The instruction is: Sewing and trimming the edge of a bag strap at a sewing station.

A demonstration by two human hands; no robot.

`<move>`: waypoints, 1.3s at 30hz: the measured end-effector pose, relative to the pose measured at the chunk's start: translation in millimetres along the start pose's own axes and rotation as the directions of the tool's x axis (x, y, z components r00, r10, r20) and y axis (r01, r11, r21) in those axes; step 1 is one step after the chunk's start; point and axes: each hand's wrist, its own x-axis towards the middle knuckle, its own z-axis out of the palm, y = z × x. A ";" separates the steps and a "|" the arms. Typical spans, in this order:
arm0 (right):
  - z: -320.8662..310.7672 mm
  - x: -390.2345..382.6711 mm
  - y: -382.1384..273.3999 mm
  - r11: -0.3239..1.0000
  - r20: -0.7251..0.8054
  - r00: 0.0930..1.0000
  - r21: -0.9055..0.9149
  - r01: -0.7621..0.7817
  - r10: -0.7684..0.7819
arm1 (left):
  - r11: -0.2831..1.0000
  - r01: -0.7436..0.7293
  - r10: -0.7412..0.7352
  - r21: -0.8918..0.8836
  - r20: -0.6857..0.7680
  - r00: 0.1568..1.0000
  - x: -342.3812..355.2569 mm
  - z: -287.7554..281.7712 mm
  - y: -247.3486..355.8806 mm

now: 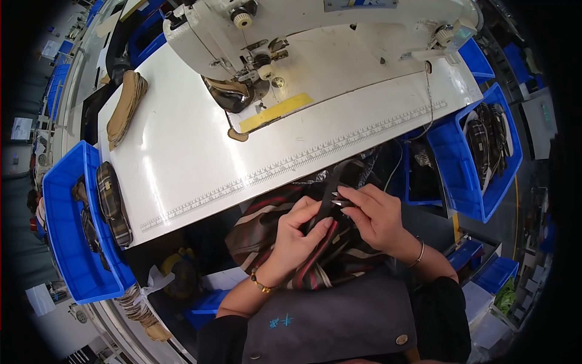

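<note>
My left hand [303, 233] pinches a black strap [339, 176] that hangs below the front edge of the white sewing table [163, 151]. My right hand [373, 218] grips small metal snips [336, 200], their pointed tips at the strap just above my left thumb. A brown striped plaid fabric piece with red bands [254, 230] lies bunched under both hands, over my lap and dark apron. The white sewing machine [315, 30] stands above, at the back of the table.
Tan cut pieces [126, 106] lie at the table's left, with a plaid piece [112, 200] near a blue bin [63, 236]. At right, another blue bin [497, 194] holds plaid pieces. Blue trays and drawers sit lower right.
</note>
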 end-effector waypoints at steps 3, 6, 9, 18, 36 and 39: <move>0.4 -8.4 -9.1 0.418 0.252 0.755 0.707 -0.570 0.605 | 1.000 0.011 -0.011 0.027 0.017 1.000 -0.7 2.0 0.1; -7.3 3.3 -1.7 0.451 0.108 0.764 0.752 -0.482 0.636 | 0.998 0.027 -0.028 0.049 0.017 0.999 -1.5 1.3 -0.6; -17.3 18.7 -6.5 0.824 -0.028 0.936 0.484 -0.295 0.352 | 0.999 0.021 -0.021 0.048 0.006 1.000 -2.4 -1.0 -2.1; 6.5 10.9 -3.6 0.990 0.000 1.000 0.143 0.020 -0.020 | 0.999 -0.030 0.029 0.041 0.014 0.999 -2.7 0.2 -4.6; -33.2 19.0 -1.7 0.972 0.124 0.966 0.031 -0.233 0.228 | 0.996 0.027 -0.026 0.081 -0.010 1.000 -1.3 2.0 0.5; -31.3 8.9 -3.8 0.986 0.138 0.977 -0.030 -0.161 0.164 | 0.997 0.038 -0.038 0.072 -0.005 0.999 -1.2 2.1 1.5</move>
